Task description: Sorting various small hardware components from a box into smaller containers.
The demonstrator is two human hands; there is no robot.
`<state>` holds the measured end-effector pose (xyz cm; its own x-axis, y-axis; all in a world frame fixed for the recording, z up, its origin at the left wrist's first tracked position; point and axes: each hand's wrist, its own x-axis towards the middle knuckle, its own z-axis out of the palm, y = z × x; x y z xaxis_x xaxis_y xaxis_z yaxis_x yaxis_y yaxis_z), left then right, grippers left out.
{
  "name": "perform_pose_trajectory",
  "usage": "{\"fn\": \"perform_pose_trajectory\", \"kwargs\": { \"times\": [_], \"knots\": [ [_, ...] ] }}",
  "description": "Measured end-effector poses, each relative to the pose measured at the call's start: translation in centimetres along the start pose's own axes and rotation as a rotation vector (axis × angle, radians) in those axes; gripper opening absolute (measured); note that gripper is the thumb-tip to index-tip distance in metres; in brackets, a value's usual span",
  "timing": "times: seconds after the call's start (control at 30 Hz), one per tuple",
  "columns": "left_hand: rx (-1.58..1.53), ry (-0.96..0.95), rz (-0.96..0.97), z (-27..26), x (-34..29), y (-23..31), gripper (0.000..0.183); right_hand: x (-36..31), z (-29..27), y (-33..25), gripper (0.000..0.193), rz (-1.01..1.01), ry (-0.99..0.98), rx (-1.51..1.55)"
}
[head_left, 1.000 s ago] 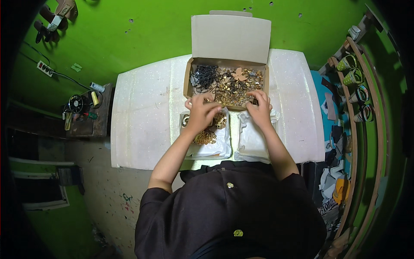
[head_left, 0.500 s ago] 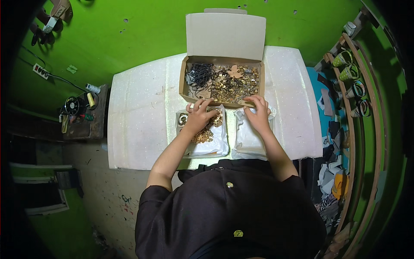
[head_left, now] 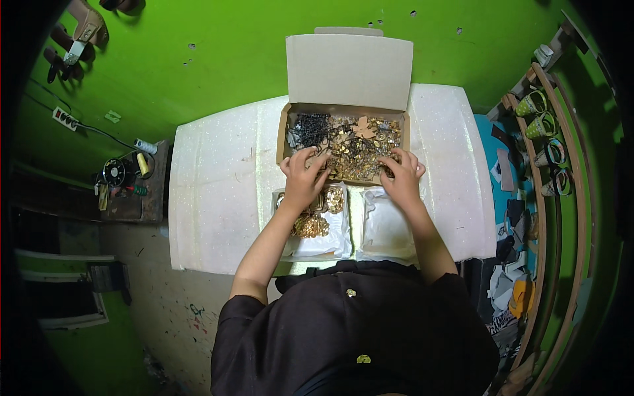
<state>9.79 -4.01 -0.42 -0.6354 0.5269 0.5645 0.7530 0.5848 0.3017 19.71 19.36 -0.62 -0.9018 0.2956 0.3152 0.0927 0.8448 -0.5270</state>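
An open cardboard box point(head_left: 284, 132) stands on the white table point(head_left: 218, 191), its lid up at the back. It is filled with small gold and dark metal pieces point(head_left: 360, 142). My left hand point(head_left: 305, 178) rests on the box's front edge with its fingers among the pieces. My right hand point(head_left: 401, 175) does the same at the front right. Whether either hand grips a piece is hidden. Below the left hand lies a white tray point(head_left: 323, 244) with gold pieces point(head_left: 310, 224). A second white tray point(head_left: 386, 231) lies below the right hand.
A green wall point(head_left: 218, 59) rises behind the table. A small dark side table point(head_left: 129, 188) with thread spools stands at the left. Curved wooden racks point(head_left: 555, 152) with cones and scraps run along the right. A power strip point(head_left: 66, 119) hangs on the wall.
Both hands moved up from the white trays to the front of the cardboard box.
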Motion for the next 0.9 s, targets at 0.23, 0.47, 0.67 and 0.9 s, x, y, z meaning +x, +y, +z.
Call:
{"fn": "perform_pose_trajectory", "kwargs": {
  "times": [0.23, 0.47, 0.67, 0.9],
  "knots": [
    [-0.16, -0.29, -0.065, 2.5, 4.8, 0.1, 0.054, 4.7, -1.7, 2.2, 0.053, -0.038, -0.284, -0.156],
    [0.003, -0.748, 0.03, 8.0, 8.1, 1.5, 0.107, 6.1, 0.3, 2.4, 0.07, -0.197, -0.454, -0.47],
    [0.102, -0.742, 0.113, 8.8, 8.6, 0.6, 0.095, 6.2, 1.6, 2.6, 0.068, -0.127, -0.294, -0.439],
    [0.252, -0.608, 0.086, 8.0, 7.9, -2.7, 0.052, 7.7, 3.5, 4.0, 0.056, -0.132, -0.121, -0.436]
  ]
}}
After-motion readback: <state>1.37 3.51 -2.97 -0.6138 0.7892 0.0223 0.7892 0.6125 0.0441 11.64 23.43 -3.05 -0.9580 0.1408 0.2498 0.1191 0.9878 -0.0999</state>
